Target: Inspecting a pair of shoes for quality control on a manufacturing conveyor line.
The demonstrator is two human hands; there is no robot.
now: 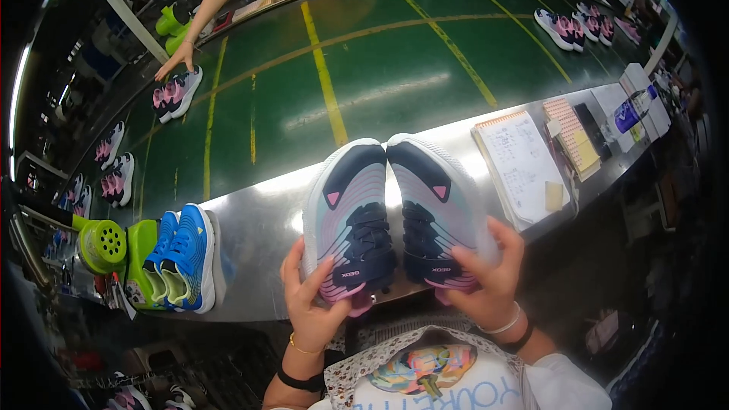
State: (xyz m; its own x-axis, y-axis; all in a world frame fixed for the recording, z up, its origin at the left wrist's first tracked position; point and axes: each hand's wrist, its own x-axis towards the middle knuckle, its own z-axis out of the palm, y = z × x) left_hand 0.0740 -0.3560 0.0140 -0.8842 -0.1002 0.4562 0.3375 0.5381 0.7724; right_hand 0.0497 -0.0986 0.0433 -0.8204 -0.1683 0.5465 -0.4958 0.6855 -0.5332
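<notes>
In front of me I hold a pair of sneakers side by side, toes pointing away. Both are lilac to pale grey with dark navy toe caps, straps and laces, small pink triangles and white soles. My left hand (pixel 313 300) is closed round the heel end of the left sneaker (pixel 338 205), thumb at its pink collar. Likewise, my right hand (pixel 492 281) grips the right sneaker (pixel 433 197) along its outer side and heel. The toes nearly touch each other. Their soles' undersides are hidden.
A metal ledge (pixel 258 258) edges the green conveyor belt (pixel 266 106). Blue sneakers (pixel 186 254) stand left by a lime-green device (pixel 102 247). An open notebook (pixel 524 167) and purple bottle (pixel 629 115) lie right. Across the belt, a co-worker's hand (pixel 181 57) touches pink-and-navy sneakers (pixel 178 95).
</notes>
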